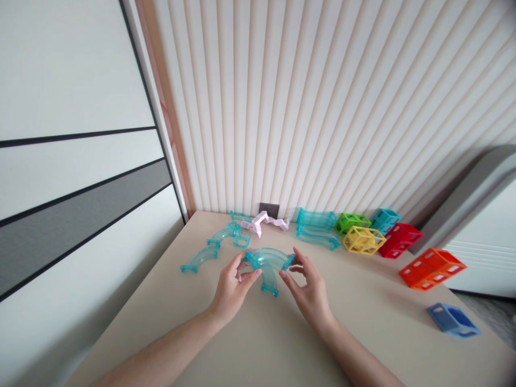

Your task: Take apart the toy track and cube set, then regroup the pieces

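My left hand [236,282] pinches the left end of a curved, see-through teal track piece [268,255]. The fingers of my right hand [306,282] close on its right end, so the piece spans both hands like an arch. Another curved teal piece [269,280] shows below the arch, its foot end toward me; whether the two are joined I cannot tell. Left of my hands lies a loose curved teal piece [201,256]. Behind that one is a further curved teal piece [221,235], beside a small teal ring-like part [241,239].
Pale purple zigzag pieces [260,221] lie by the wall socket [269,208]. Teal troughs [316,223] stand right of them. Green [352,222], yellow [364,241], red [401,240], orange [432,269] and blue [453,320] open-frame blocks line the table's [355,344] right side.
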`<state>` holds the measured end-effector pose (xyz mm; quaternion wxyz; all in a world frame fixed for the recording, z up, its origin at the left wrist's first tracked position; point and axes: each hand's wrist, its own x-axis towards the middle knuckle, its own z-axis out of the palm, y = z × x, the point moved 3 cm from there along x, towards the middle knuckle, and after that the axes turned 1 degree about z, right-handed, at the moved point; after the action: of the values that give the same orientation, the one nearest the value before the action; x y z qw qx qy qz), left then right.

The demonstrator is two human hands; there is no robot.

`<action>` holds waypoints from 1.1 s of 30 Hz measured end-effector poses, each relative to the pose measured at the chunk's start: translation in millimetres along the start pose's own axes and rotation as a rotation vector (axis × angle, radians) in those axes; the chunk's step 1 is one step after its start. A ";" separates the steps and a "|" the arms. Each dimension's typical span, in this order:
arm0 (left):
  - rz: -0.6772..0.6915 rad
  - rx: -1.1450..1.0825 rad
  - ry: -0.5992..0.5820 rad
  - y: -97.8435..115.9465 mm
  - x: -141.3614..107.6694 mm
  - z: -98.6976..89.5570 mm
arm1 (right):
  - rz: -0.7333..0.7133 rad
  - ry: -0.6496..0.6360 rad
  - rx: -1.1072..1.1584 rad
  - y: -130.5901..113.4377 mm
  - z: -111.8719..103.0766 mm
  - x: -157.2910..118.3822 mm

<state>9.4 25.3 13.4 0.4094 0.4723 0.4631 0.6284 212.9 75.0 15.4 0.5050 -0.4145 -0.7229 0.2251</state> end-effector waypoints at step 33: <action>-0.172 -0.338 0.060 -10.0 8.6 -4.2 | 0.148 0.087 0.178 9.3 -8.4 12.5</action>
<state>4.2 35.0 5.0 0.5210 0.3366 0.4015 0.6738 222.2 89.7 18.6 0.5524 -0.4298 -0.6449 0.3069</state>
